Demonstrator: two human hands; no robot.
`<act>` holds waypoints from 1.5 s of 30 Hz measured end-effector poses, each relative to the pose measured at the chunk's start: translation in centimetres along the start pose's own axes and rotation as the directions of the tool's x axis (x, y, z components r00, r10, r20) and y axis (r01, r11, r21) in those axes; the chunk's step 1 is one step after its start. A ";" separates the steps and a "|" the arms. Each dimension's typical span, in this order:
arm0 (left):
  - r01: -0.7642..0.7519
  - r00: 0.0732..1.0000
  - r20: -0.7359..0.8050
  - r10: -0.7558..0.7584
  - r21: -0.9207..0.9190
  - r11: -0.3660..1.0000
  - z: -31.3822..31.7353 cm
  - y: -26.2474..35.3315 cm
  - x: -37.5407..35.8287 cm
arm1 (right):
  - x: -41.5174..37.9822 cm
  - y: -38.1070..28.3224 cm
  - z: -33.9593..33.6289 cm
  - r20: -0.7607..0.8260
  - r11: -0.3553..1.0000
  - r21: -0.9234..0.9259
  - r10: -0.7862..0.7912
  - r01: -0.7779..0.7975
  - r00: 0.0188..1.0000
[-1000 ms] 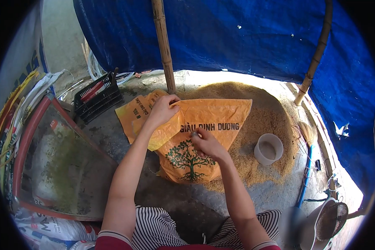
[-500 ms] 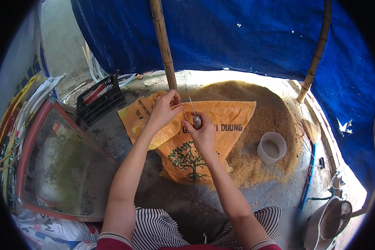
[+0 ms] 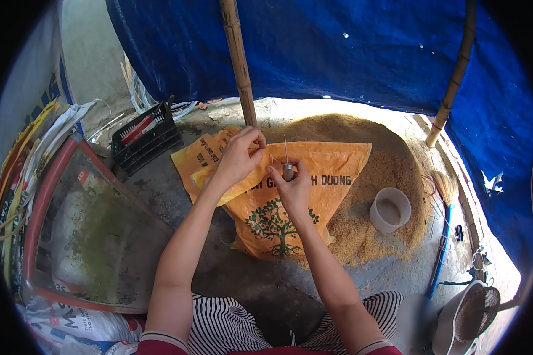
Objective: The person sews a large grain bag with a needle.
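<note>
An orange woven sack (image 3: 340, 163), printed with a green tree and dark letters, stands in front of me with its top edge stretched flat. My right hand (image 3: 293, 186) grips an awl (image 3: 288, 171) by its short handle, the thin metal spike pointing up past the sack's top edge. At the upper left of that edge, my left hand (image 3: 240, 157) has its fingers pinched together; what they hold is too small to make out. A thin pale strand (image 3: 272, 158) shows between the two hands. Folded yellow-orange sacking (image 3: 204, 157) lies beside the left hand.
Behind the sack spreads a heap of golden grain or husks (image 3: 349, 133), with a white plastic tub (image 3: 390, 210) on it. A black crate (image 3: 145, 139), a bamboo pole (image 3: 238, 59), a red-rimmed panel (image 3: 35, 236), a blue-handled broom (image 3: 444, 236) and a strainer (image 3: 477, 310) stand around.
The awl has turned from leaning left to nearly upright in my right hand. My left hand's fingers have risen slightly off the sack edge. The view has shifted a little.
</note>
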State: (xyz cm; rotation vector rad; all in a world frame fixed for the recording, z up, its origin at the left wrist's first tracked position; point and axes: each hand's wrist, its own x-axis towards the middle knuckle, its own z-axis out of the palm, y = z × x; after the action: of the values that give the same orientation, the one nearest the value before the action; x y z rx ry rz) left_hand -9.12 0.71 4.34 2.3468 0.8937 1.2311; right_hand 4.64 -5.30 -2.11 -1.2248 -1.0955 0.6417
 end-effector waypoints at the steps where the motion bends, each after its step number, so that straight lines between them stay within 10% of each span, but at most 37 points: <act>1: -0.001 1.000 -0.004 0.001 0.017 1.000 0.0 0.0 0.0 | -0.1 -0.4 0.0 -0.034 0.994 -0.101 -0.047 0.044 0.998; 8: -0.002 1.000 -0.003 0.002 0.036 0.999 -0.1 -0.3 -0.4 | 1.1 2.3 0.4 -0.044 0.968 -0.243 -0.080 0.067 0.996; 13: -0.013 1.000 -0.011 0.014 0.101 0.995 -0.2 -0.1 -0.5 | 1.4 1.0 -0.5 0.141 0.923 0.272 0.241 -0.272 0.960; 22: -0.076 0.997 0.053 0.060 0.401 0.913 0.8 0.6 -1.3 | 1.4 0.5 -0.8 0.253 0.754 0.448 0.409 -0.481 0.876; 38: 0.085 0.990 0.060 -0.128 0.472 0.878 2.3 -0.7 -2.1 | 0.6 1.8 0.8 0.159 0.901 0.322 0.252 -0.291 0.955; 45: 0.106 0.987 0.057 -0.150 0.470 0.876 2.4 -0.7 -2.1 | -0.4 0.3 0.9 -0.048 0.986 -0.155 -0.064 0.056 0.997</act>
State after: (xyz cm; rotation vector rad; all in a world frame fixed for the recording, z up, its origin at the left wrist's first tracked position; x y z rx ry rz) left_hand -8.29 -0.23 1.32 2.6210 1.4210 0.9203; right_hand 3.77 -5.18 -2.55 -1.3277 -1.1502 0.4834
